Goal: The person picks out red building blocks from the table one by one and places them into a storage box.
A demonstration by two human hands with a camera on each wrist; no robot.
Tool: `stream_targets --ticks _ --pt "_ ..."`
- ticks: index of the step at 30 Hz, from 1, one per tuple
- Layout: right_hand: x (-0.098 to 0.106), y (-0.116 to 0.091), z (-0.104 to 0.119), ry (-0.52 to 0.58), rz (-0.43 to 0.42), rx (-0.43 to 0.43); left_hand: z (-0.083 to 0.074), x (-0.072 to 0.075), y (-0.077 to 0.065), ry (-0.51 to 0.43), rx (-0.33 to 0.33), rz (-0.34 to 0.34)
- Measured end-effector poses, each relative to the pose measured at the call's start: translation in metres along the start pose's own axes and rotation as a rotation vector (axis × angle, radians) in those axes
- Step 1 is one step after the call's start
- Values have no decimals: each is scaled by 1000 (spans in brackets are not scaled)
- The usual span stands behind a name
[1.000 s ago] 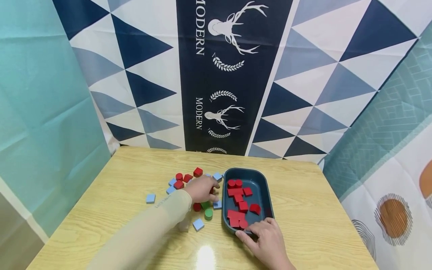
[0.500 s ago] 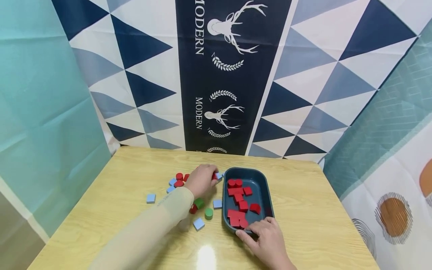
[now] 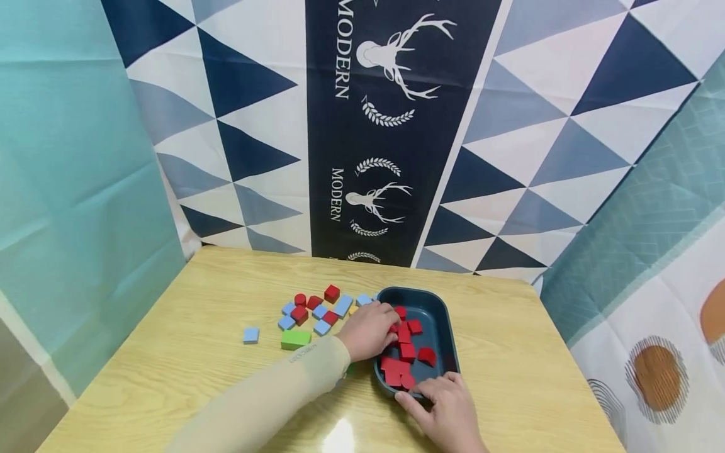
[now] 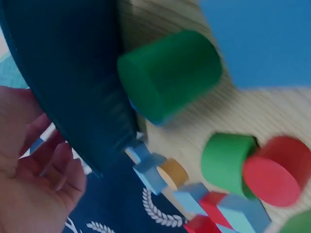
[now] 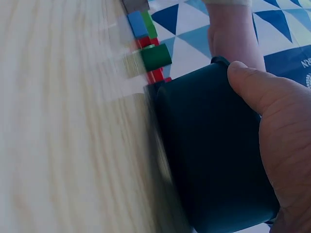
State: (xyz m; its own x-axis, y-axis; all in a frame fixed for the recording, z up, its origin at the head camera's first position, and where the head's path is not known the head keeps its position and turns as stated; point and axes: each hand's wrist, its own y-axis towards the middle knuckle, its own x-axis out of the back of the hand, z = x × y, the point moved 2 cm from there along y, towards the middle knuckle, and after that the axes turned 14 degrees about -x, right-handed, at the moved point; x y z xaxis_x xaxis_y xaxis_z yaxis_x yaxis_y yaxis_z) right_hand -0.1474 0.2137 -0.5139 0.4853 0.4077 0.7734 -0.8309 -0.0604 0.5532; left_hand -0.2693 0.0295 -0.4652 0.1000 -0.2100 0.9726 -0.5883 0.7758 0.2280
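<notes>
My left hand (image 3: 367, 332) reaches over the left rim of a dark blue tray (image 3: 436, 314), its fingertips inside. Red shows by those fingertips, but I cannot tell if they hold a block. Several red blocks (image 3: 406, 352), square, round and oblong, lie in the tray. With thumb outside the wall, my right hand (image 3: 447, 409) grips the tray's near rim; the right wrist view shows that thumb (image 5: 248, 82) on the rim. In the left wrist view, a dark green cylinder (image 4: 170, 73) lies beside the tray wall (image 4: 73, 73).
Left of the tray, red, blue and green blocks lie scattered, among them a light green oblong block (image 3: 296, 340) and a lone blue block (image 3: 251, 335). A red cube (image 3: 331, 293) lies farther back. A patterned cloth (image 3: 255, 126) hangs behind the wooden table (image 3: 510, 352).
My left hand picked up something red among the loose blocks and moved right and nearer, over the tray's rim. The right hand keeps its grip on the tray. The head view tilted slightly.
</notes>
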Motion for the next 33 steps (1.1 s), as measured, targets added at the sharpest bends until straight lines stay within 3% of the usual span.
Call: stream_targets --ticks 4,8,11,13,16,19,23,28,33 --pt "1 1 -4 -1 -31 -10 21 16 -20 -190 101 -125" --pt "2 1 -7 -16 -23 -32 64 32 -51 -393 341 -256" --pt "2 1 -9 -20 -17 -53 98 39 -75 -469 495 -290" --pt "2 0 -10 -20 -15 -57 110 43 -91 -496 538 -262" --pt "2 -1 -10 -15 -18 -45 111 45 -112 -497 491 -163" --pt "2 -1 -10 -12 -37 -26 91 44 -126 -455 346 -50" --pt "2 0 -11 -11 -73 -17 61 36 -132 -267 159 18" --pt "3 1 -10 1 -82 6 44 19 -127 -94 123 56" --pt "4 -1 -8 10 -76 27 40 3 -123 -20 131 81"
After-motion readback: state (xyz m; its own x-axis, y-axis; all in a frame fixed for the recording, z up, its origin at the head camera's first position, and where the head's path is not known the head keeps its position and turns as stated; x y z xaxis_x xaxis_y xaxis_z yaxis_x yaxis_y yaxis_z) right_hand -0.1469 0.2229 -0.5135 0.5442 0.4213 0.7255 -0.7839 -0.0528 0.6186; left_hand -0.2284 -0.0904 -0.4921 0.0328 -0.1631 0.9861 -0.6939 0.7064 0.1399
